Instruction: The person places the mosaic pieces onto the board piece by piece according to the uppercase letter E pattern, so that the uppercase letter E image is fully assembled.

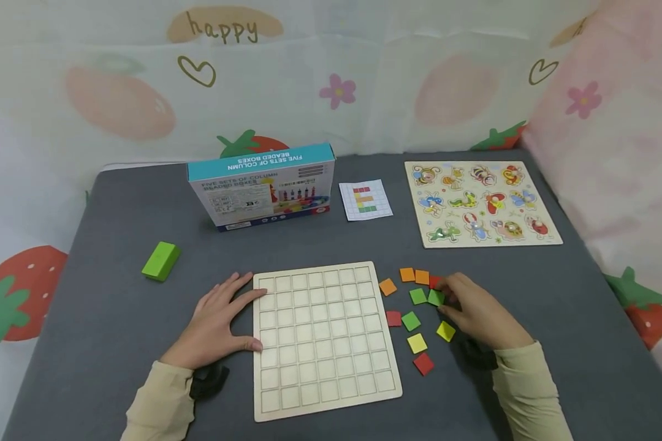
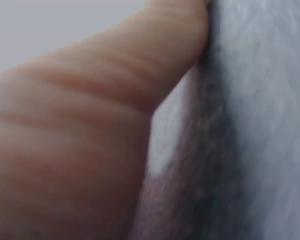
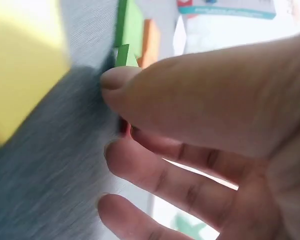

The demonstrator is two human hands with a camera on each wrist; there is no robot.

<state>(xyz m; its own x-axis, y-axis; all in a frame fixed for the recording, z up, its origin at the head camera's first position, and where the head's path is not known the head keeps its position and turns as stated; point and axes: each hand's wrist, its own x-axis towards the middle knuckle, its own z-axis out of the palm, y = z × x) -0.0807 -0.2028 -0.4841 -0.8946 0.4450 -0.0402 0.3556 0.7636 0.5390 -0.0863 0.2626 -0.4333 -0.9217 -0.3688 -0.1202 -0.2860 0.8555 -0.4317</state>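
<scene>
A pale wooden board (image 1: 320, 334) with a grid of square recesses lies on the table. My left hand (image 1: 212, 324) rests at its left edge, fingers spread, with thumb and index fingertip on the rim. Beyond the board's right side, my right hand (image 1: 474, 312) reaches down over loose coloured square tiles. Its index fingertip is right at a red tile (image 1: 434, 282), while the thumb is beside a green tile (image 1: 435, 297). In the right wrist view, the thumb overlaps a green tile (image 3: 126, 56) and the other fingers are apart from it. The left wrist view is blurred skin and cloth.
More tiles lie nearby, including an orange tile (image 1: 388, 286) and a yellow tile (image 1: 417, 343). Behind stand a toy box (image 1: 265, 190) and a pattern card (image 1: 366, 200). An insect puzzle board (image 1: 482, 205) lies back right, a green block (image 1: 161, 261) at left.
</scene>
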